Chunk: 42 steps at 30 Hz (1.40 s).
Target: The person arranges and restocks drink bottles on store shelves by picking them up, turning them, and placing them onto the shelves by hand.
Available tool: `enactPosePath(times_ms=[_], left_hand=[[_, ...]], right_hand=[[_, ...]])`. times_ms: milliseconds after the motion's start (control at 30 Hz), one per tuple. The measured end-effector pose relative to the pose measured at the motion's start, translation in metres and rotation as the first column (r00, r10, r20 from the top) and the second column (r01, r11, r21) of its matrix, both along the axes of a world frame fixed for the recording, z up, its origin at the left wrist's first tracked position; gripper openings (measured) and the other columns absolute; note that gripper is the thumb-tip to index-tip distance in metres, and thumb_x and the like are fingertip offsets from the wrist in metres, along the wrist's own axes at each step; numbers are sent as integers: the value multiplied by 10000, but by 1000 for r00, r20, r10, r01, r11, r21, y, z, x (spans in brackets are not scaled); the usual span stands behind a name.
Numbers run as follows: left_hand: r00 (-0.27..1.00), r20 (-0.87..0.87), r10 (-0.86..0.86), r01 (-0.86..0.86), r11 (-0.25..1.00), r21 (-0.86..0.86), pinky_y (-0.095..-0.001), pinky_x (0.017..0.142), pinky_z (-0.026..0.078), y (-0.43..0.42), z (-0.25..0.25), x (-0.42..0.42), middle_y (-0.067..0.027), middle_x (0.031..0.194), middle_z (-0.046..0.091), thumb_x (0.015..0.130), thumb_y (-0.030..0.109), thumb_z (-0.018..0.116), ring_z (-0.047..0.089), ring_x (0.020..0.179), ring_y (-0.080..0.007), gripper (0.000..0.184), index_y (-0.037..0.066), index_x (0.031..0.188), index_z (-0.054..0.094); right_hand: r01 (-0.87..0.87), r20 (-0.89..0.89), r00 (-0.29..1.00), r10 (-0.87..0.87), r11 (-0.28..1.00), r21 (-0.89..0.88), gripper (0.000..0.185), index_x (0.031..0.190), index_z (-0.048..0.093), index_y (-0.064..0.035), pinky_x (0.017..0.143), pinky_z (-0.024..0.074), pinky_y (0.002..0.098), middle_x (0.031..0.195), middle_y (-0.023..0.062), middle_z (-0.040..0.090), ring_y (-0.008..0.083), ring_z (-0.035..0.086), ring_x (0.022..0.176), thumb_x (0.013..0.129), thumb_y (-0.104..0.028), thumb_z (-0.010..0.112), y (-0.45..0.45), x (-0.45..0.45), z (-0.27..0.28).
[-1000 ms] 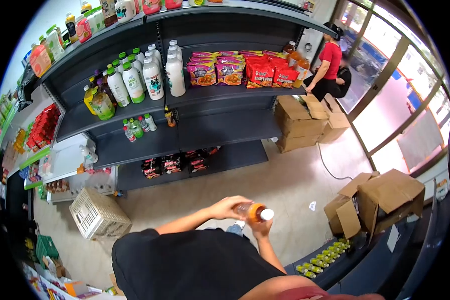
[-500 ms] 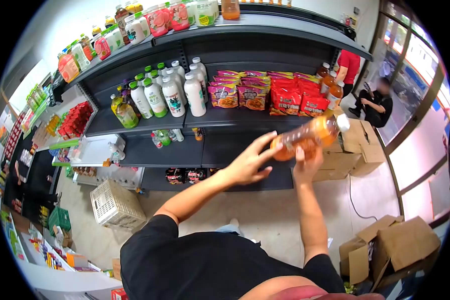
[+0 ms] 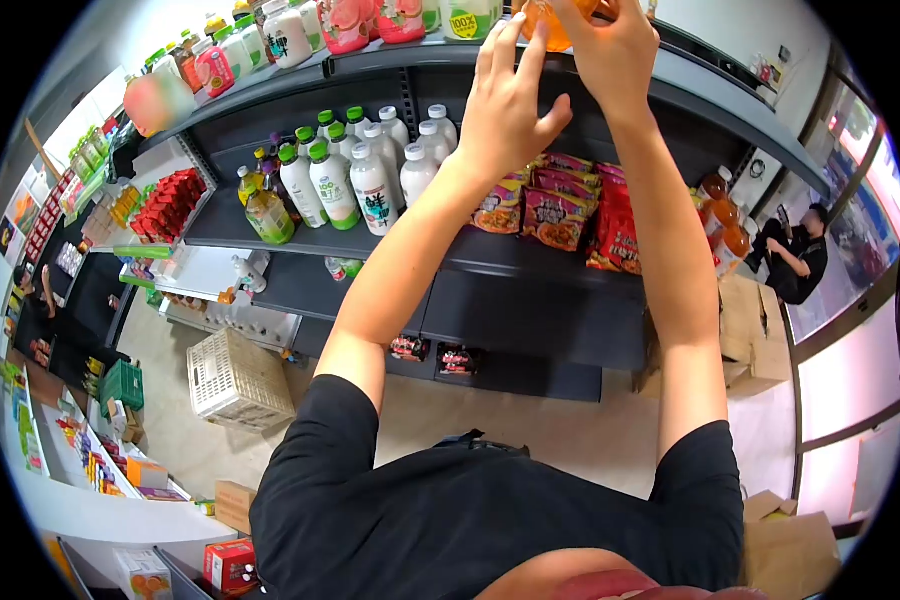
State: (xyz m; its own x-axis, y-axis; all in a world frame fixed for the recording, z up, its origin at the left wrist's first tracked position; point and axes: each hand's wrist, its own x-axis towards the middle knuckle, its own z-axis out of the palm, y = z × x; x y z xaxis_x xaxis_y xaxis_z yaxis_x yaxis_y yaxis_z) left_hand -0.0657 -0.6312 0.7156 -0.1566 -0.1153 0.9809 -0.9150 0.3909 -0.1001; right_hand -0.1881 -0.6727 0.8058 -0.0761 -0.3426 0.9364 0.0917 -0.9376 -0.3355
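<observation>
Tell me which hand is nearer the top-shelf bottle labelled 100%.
Left. The left hand is just right of and below the 100% bottle; the right hand is farther right, at the orange bottle.

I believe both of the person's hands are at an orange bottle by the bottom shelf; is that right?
Not quite: the head view shows the left hand and right hand at the orange bottle by the top shelf, not the bottom one.
</observation>
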Motion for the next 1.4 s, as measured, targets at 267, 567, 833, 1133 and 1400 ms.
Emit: enactPosePath(times_ms=[267, 567, 833, 1133, 1400], left_hand=[[991, -28, 128, -127, 991, 30, -468, 1130, 376, -50, 14, 13, -298, 1488, 402, 795, 442, 756, 467, 1307, -423, 847, 40, 1481, 466], [943, 31, 331, -332, 943, 23, -508, 1110, 357, -69, 8, 7, -282, 1514, 392, 846, 418, 720, 491, 1276, -415, 698, 71, 1424, 538], [937, 7, 350, -350, 936, 28, -495, 1060, 388, -79, 8, 8, -285, 1495, 436, 848, 295, 649, 554, 1130, -391, 483, 67, 1273, 649], [913, -88, 399, -400, 917, 5, -465, 1075, 396, -84, 7, 0, -219, 1416, 557, 860, 258, 607, 577, 1150, -367, 465, 31, 1262, 665], [872, -136, 470, -475, 880, -12, -469, 1095, 367, -91, 4, -11, -199, 1391, 566, 871, 328, 642, 563, 1174, -357, 539, 9, 1306, 639]], right_hand=[[372, -142, 918, -369, 928, -8, 513, 1162, 647, 0, 793, 584, 412, 981, 226, 731, 361, 731, 912, 762, -268, 826, -90, 41, 11], [156, -88, 984, -157, 988, -20, 537, 1250, 592, 36, 847, 563, 460, 1074, 262, 700, 432, 689, 980, 836, -253, 776, -95, 47, 8], [196, -157, 969, -192, 980, 13, 690, 1434, 466, 24, 911, 524, 505, 1213, 314, 617, 474, 629, 1086, 942, -414, 672, -91, 43, 10], [170, -169, 972, -164, 985, 17, 752, 1507, 411, -96, 983, 497, 502, 1337, 272, 557, 457, 587, 1181, 847, -154, 767, -95, 41, 3], [178, -304, 939, -159, 983, 36, 772, 1523, 395, -138, 991, 499, 501, 1320, 248, 548, 440, 590, 1180, 837, -109, 747, -95, 33, 0]])
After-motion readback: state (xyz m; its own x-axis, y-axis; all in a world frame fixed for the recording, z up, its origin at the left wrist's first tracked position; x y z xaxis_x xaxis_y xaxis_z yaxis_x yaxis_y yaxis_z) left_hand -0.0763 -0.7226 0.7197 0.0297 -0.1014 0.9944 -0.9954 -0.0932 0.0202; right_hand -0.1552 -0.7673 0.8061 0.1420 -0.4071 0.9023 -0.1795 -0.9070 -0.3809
